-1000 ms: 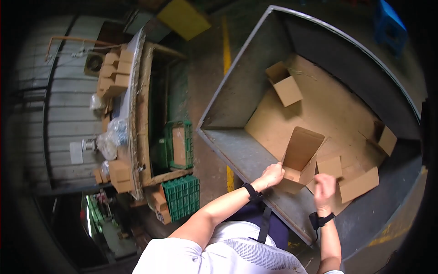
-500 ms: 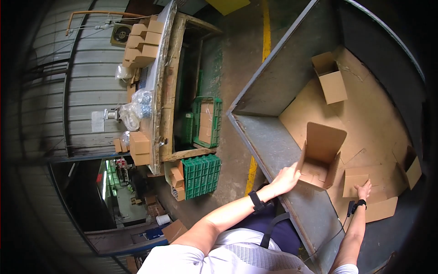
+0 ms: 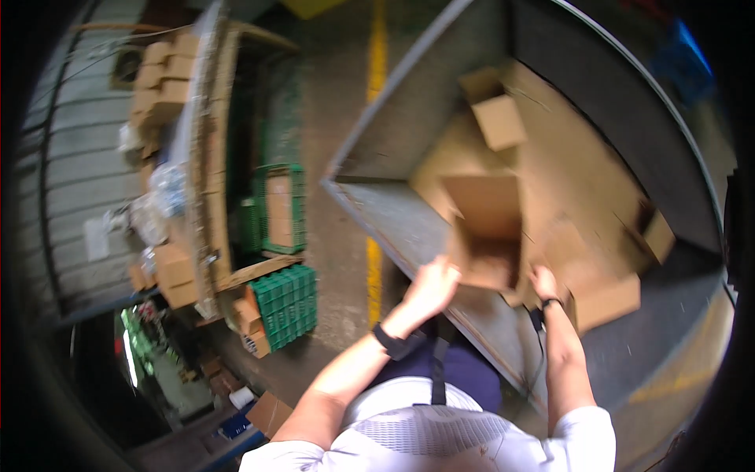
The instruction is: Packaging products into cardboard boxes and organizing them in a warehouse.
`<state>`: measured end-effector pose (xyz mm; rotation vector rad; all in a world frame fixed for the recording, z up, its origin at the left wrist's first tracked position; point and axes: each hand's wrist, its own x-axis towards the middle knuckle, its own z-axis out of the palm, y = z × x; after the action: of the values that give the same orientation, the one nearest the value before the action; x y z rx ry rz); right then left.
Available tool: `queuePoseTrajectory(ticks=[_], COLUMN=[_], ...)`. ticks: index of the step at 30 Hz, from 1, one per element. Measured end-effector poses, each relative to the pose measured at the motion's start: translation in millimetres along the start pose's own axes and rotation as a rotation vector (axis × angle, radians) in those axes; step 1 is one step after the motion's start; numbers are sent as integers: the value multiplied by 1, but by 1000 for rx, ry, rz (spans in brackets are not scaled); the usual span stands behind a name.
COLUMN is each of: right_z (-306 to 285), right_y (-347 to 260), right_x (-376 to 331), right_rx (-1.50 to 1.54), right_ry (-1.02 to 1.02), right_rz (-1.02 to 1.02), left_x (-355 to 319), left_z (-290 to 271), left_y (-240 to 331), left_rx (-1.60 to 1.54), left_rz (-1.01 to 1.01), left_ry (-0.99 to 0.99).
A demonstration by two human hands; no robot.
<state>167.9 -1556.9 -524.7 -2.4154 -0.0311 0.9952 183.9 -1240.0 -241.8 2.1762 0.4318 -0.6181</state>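
Note:
An open brown cardboard box (image 3: 489,256) stands in front of me, its far flap raised and its inside facing up. At its near left corner, my left hand (image 3: 435,285) is closed on the box edge, fingertips partly blurred. My right hand (image 3: 543,282) is close to the near right side of the same box. Its fingers are bent but smeared by motion, so whether it grips the box or another cardboard edge cannot be told. Just beyond that hand lies another cardboard box (image 3: 607,303) with a flap spread out.
A grey metal bin (image 3: 373,216) with raised walls surrounds the boxes; cardboard covers part of its floor. Another open box (image 3: 500,122) is at its far end, one more (image 3: 657,236) at the right wall. On the left are a wooden workbench (image 3: 224,157) and a green crate (image 3: 287,307).
The whole view has shifted and blurred with head movement. My right hand has left the flat cardboard and come left toward the open box. My left hand stays at the box's corner.

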Motion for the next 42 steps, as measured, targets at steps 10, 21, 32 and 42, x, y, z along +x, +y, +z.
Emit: queuePoseTrajectory(ticks=[10,21,32,42], right_z=[-147,-158,-128,-102], right_y=[-149,-170,-176,-170], right_x=[-61,-123,-128,-112], right_rx=[-101,70,255,36], right_ry=[515,403,364,703], right_rz=[-520,-698,-131,-147], left_x=[34,35,38,17], left_z=[-37,-17,23,26], left_y=[5,22,16,68], left_rx=[67,214,184,421], left_rz=[-63,36,-6,411], left_ry=[134,-25,-28,341])
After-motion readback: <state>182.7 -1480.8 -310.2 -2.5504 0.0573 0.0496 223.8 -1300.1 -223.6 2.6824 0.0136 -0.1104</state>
